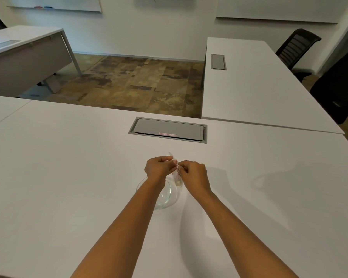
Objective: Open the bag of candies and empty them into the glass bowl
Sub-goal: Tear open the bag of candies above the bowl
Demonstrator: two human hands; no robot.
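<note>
Nearest the camera I see two bare forearms running up from the bottom edge and meeting over the middle of the white table.

Glass bowl: stands on the table under the left forearm, just this side of the hands. It looks empty, though clear glass on a white top is hard to read. My judgement is that it is set there so the bag need only tip toward me to pour.

Left hand: fingers curled in, thumb and fingertips pinched on the top edge of the bag of candies. Right hand: likewise closed in a pinch on the same top edge, knuckles up. The two pinches almost touch, which I read as the grip for pulling a seal apart, one hand to each side.

The bag is small and clear and hangs between the hands, above the far right rim of the bowl. A thin strip of film sticks up above the left fingers. I cannot tell whether the seal has begun to part. Contents show only as a pale pinkish blur.

Beyond the hands: a grey cable hatch set flush in the table, closed. Further still, a second white table to the right with a dark chair behind it.
</note>
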